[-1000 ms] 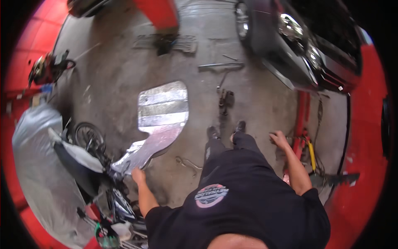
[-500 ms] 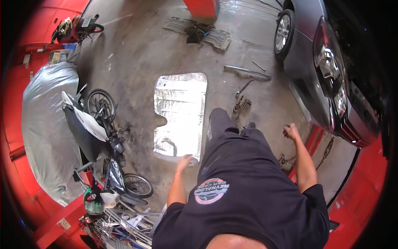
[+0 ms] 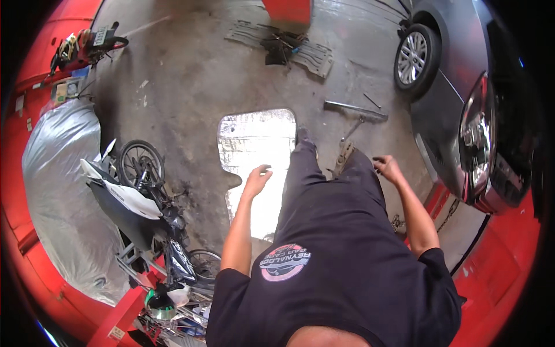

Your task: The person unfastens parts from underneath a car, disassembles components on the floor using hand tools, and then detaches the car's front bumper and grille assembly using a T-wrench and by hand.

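My left hand (image 3: 258, 178) hangs over a silver reflective sunshade (image 3: 254, 139) lying flat on the floor, its fingers loosely curved and apart with nothing in them. Whether it touches the sheet is unclear, but it looks held above it. My right hand (image 3: 386, 166) is out beside my right thigh, fingers bent loosely and holding nothing I can see. Just past that thigh a rusty metal part (image 3: 345, 155) lies on the floor, partly hidden by my leg. Beyond it are a long metal bar (image 3: 355, 110) and a thin rod (image 3: 372, 100).
A grey car (image 3: 445, 110) stands on the right by a red lift part (image 3: 437, 199). Dark splash panels (image 3: 312, 58) lie ahead near a red post (image 3: 288, 10). To the left are a white and black motorcycle (image 3: 124, 194) and a silver cover (image 3: 66, 202).
I have moved forward, so my legs now stand alongside the sunshade and hide more of the metal part. My left hand has moved from the sunshade's near edge to over its middle.
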`<state>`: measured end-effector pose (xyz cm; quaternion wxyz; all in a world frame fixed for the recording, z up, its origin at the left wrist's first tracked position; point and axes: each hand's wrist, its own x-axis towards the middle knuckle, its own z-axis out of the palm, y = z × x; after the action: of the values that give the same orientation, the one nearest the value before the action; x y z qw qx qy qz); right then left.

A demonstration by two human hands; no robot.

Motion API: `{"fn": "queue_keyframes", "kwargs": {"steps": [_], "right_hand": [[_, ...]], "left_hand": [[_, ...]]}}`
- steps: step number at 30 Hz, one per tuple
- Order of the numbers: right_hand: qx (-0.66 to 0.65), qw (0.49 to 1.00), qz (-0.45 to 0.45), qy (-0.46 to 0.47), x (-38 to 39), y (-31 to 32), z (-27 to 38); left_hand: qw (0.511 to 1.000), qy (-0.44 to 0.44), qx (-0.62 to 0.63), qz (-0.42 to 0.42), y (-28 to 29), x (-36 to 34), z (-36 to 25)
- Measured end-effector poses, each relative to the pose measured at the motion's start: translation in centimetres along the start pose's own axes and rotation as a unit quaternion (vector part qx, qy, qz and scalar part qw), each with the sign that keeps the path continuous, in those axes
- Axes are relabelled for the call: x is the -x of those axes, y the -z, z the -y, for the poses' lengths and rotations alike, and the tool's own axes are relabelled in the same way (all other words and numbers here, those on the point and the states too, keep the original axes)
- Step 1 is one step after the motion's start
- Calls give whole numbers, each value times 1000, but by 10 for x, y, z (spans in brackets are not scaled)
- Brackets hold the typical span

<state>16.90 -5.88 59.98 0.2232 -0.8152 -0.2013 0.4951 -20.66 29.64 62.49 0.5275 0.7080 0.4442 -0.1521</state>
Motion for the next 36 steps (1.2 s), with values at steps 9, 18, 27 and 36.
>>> {"fn": "queue_keyframes", "kwargs": {"steps": [9, 18, 27, 36], "right_hand": [[237, 945, 79, 212, -78, -20, 226], [239, 938, 140, 209, -218, 3, 294], [-2, 989, 117, 91, -267, -4, 358], [-384, 896, 223, -16, -242, -94, 476]], "left_hand": [[982, -62, -96, 152, 20, -72, -109], [920, -103, -348, 147, 123, -182, -179], [916, -90, -347, 180, 251, -262, -200], [814, 169, -117, 543, 403, -358, -186]]}}
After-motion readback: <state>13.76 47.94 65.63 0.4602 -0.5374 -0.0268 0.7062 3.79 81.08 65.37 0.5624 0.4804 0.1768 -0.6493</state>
